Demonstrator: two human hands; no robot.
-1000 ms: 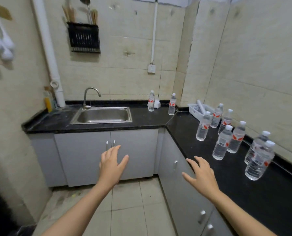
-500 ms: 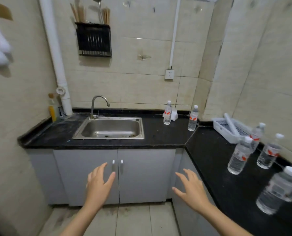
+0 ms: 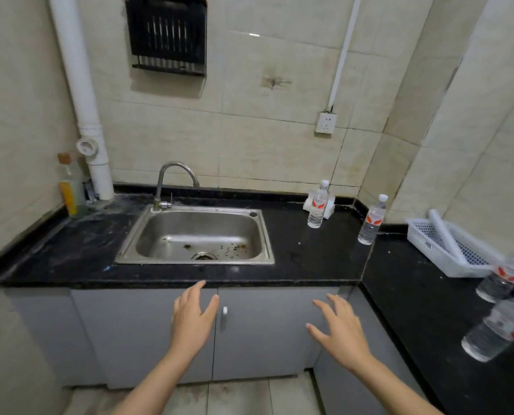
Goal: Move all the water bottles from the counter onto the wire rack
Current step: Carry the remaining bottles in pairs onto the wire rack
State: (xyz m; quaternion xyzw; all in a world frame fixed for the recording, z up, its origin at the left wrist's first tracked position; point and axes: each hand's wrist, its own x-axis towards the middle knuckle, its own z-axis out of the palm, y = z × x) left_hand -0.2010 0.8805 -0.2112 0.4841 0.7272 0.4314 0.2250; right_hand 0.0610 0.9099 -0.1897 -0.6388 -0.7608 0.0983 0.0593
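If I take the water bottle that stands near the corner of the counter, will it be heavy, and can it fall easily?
The water bottle looks nearly full, so probably fairly heavy for its size. It is tall and narrow, standing upright on the black counter, so a sideways push near the cap may tip it. Its thin clear plastic likely dents when squeezed.

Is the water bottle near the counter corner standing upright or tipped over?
Upright. The water bottle stands on its base on the black counter, white cap at the top, untouched by either hand.

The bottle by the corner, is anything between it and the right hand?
Nothing visible blocks it. The right hand hovers open before the cabinet doors; only bare black counter lies between it and the corner bottle.
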